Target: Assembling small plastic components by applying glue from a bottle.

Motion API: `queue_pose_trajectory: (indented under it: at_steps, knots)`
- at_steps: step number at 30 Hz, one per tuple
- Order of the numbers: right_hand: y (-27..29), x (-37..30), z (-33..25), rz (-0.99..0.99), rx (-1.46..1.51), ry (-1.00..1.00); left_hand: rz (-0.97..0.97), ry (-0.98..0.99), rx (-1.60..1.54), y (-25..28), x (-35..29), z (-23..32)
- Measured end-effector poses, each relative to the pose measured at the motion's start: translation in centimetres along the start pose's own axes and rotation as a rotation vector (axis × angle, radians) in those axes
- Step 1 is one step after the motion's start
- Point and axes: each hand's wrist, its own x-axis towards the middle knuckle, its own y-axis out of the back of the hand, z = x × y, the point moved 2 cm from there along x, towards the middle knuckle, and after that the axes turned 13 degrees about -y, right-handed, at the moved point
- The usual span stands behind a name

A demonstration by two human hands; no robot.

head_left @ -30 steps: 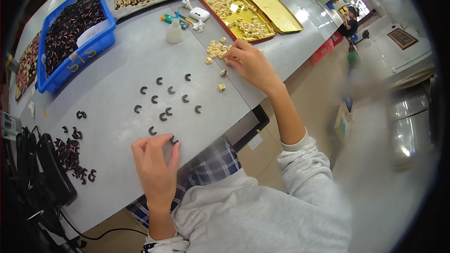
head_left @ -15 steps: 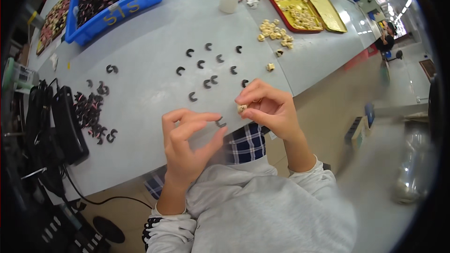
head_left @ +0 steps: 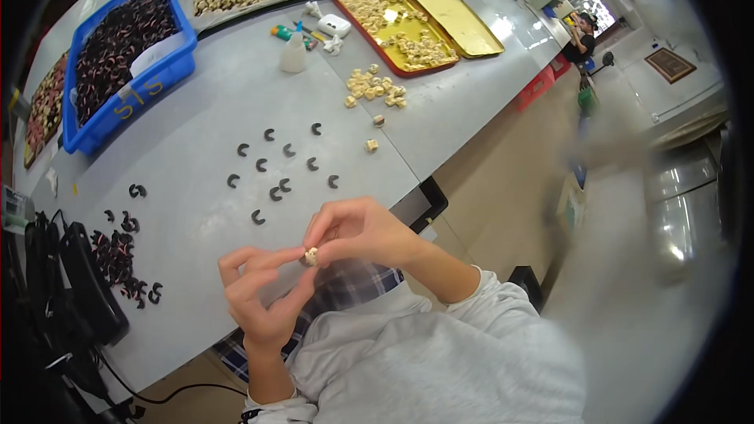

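My right hand point(head_left: 363, 232) pinches a small cream-coloured knobbly piece point(head_left: 312, 254) between thumb and fingertips. My left hand point(head_left: 265, 300) meets it there, thumb and forefinger closing on the piece's left side. A dark sliver shows at that side, which seems to be the black C-shaped piece, mostly covered by fingers. Beyond my hands, several black C-shaped pieces point(head_left: 261, 165) lie spread singly on the grey table point(head_left: 188, 267). Past them to the right sit a single cream piece point(head_left: 371, 145) and another with a dark patch point(head_left: 379, 121).
Left, a heap of black-and-pink curved pieces point(head_left: 114, 259) lies beside black devices with cables point(head_left: 94, 286). A blue bin point(head_left: 165, 82) of similar pieces stands far left. Farther off are a squeeze bottle point(head_left: 294, 55), a loose cream pile point(head_left: 373, 86) and a red-rimmed yellow tin point(head_left: 416, 69).
My hands have come together, bringing the black C-shaped piece against the cream piece. The whole view has shifted, so the table's things appear farther left and most of them lower.
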Motion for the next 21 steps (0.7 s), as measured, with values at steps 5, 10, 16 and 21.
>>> queue_pose_trajectory:
  at_steps: [5,10,16,21]
  knots:
    - [-0.3,-0.1,0.0,-0.044,0.028,-0.061,0.014,-0.012,-0.012,-0.2,0.1,0.0]
    - [-1.0,0.3,0.7,-0.103,0.192,-0.114,0.009,0.0,0.006,0.3,-0.2,0.3]
    - [-0.6,0.3,1.0,-0.156,0.273,-0.084,-0.013,0.083,-0.006,0.3,-0.2,0.2]
    - [-0.5,0.3,1.2,-0.157,0.317,-0.063,0.018,0.028,-0.053,0.0,0.1,0.1]
